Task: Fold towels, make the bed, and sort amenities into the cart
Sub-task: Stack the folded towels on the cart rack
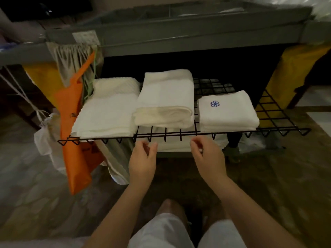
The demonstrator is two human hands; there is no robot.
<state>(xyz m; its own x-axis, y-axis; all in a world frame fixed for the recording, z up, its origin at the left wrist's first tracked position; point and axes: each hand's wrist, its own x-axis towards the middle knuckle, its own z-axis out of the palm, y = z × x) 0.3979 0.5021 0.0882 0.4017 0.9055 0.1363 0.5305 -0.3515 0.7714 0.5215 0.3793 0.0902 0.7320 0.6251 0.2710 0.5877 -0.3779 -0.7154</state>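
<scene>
Towels (165, 99) in three folded white stacks sit side by side on the wire shelf (274, 113) of the cart (179, 33), mid-frame. Just below the shelf's front edge we see the left hand (142, 161) and the right hand (207, 156), both relaxed with fingers loosely curled, holding nothing. An orange bag (75, 136) hangs at left.

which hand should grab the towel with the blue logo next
Right. The right hand hovers empty by the front of the wire shelf, nearest the logo towel; the left hand faces the middle stack.
</scene>
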